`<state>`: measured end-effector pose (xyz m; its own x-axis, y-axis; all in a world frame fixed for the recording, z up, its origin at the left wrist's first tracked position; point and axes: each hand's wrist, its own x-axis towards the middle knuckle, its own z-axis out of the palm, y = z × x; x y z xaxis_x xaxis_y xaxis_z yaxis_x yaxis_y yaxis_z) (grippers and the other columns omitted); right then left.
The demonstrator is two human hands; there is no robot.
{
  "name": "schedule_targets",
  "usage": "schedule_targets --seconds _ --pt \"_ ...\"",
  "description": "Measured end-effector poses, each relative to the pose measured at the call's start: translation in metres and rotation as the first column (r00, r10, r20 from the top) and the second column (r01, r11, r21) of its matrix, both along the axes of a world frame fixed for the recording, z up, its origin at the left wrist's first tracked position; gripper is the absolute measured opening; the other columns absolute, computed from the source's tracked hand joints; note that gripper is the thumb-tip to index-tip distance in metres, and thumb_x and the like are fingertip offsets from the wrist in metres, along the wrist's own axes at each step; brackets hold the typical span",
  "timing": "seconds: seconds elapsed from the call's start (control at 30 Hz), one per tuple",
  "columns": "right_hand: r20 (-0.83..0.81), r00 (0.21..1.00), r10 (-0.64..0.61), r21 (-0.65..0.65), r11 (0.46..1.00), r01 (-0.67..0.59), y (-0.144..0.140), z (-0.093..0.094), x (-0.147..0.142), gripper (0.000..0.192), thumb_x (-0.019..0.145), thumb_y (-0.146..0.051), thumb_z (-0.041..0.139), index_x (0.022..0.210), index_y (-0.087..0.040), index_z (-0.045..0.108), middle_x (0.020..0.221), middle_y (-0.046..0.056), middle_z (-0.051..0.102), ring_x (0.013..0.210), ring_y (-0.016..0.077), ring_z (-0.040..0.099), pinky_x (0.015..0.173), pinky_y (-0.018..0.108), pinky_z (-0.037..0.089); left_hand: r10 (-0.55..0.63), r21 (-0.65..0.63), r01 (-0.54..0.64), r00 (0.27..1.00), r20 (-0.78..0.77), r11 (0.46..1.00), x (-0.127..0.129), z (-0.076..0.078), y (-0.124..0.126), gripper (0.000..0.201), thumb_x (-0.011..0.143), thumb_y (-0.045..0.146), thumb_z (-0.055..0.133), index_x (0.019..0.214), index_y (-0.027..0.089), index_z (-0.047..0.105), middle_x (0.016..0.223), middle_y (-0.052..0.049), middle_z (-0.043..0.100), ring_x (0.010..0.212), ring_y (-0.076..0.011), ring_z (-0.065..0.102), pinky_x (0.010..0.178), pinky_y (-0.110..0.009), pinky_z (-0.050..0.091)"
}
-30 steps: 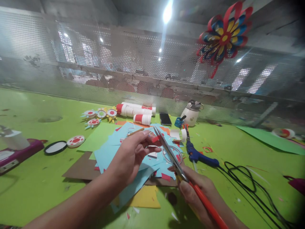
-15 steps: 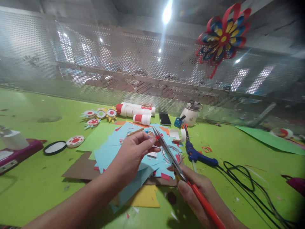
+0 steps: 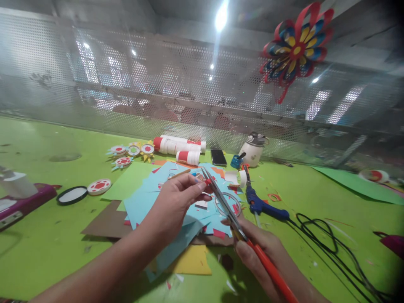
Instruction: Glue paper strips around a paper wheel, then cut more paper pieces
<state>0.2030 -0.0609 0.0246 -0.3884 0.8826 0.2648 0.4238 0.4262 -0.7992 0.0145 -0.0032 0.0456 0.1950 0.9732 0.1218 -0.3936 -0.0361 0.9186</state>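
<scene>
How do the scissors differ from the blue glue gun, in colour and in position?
The scissors have orange-red handles; the glue gun is blue. The scissors are held up in the right hand, blades at a small red paper piece in the left hand; the glue gun lies on the green table, untouched. Both point away from the person.

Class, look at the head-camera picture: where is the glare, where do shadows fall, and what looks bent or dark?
Head view: a ceiling lamp flares white with a streak downward; soft shadows lie under the paper pile and beneath the right hand; the mesh wall bows from lens distortion; the right corners darken.
</scene>
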Motion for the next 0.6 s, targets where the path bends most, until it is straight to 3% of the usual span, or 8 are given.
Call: schedule_targets --seconds 0.33,0.6 --pt "-0.051 0.998 -0.022 -0.029 0.999 0.020 -0.0005 -0.0029 -0.0016 0.045 0.092 -0.052 0.043 0.111 -0.019 0.066 0.066 0.002 0.058 0.053 0.0148 0.048 0.051 0.025 0.046 0.004 0.009 -0.004 1.000 -0.006 1.000 -0.0001 0.0002 0.0007 0.018 0.073 0.027 0.071 0.068 0.015 0.060 0.090 -0.009 0.069 0.083 -0.0204 0.064 0.077 -0.035 0.047" --pt "0.011 1.000 -0.027 0.000 1.000 0.027 -0.0004 -0.0009 -0.0014 0.043 0.093 -0.050 0.041 0.109 -0.019 0.066 0.065 0.003 0.056 0.054 0.0154 0.049 0.048 0.023 0.044 -0.015 0.002 0.015 0.999 0.042 1.000 -0.0003 -0.0003 0.0011 0.012 0.078 0.024 0.066 0.070 0.015 0.063 0.082 -0.005 0.067 0.076 -0.0168 0.063 0.075 -0.032 0.047"
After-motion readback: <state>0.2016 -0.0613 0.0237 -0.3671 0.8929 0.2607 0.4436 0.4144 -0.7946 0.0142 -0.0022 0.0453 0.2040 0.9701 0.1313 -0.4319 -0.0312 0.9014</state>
